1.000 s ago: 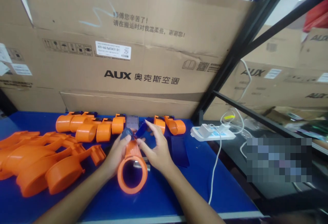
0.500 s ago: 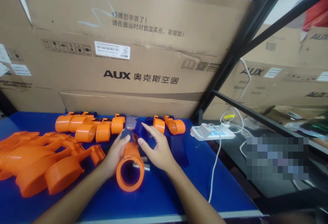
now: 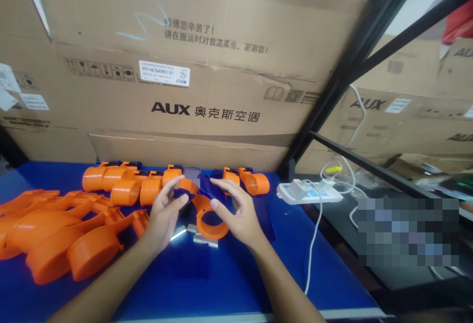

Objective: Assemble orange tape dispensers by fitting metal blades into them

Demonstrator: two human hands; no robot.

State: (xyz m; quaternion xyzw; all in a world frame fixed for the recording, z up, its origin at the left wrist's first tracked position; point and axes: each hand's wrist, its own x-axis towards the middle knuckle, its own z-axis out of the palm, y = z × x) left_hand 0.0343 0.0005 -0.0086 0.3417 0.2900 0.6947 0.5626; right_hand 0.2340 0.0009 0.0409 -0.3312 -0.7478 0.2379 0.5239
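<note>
An orange tape dispenser [image 3: 211, 223] is held in front of me, its round ring turned to the right and toward me. My left hand [image 3: 165, 214] closes around its upper end, the thumb pressing a dark blue strip [image 3: 183, 194] there. My right hand [image 3: 239, 212] has a dark blue plastic piece [image 3: 211, 188] between fingertips and thumb, at the dispenser's right side. How the blue parts join the dispenser is hidden. Just below the hands, several small silver metal pieces [image 3: 206, 241] lie on the blue table [image 3: 236, 283].
Orange dispenser bodies [image 3: 94, 254] are heaped at the left. More dispensers with dark tops [image 3: 124, 192] stand along the back, beside a phone-like grey object [image 3: 192, 172]. Dark blue sheets [image 3: 264, 217] lie right. A white power strip [image 3: 310, 192] trails cables; a large carton [image 3: 207, 81] stands behind.
The dispenser has swung so its ring points further right and sits higher. Both hands have turned with it, and more silver pieces show on the table.
</note>
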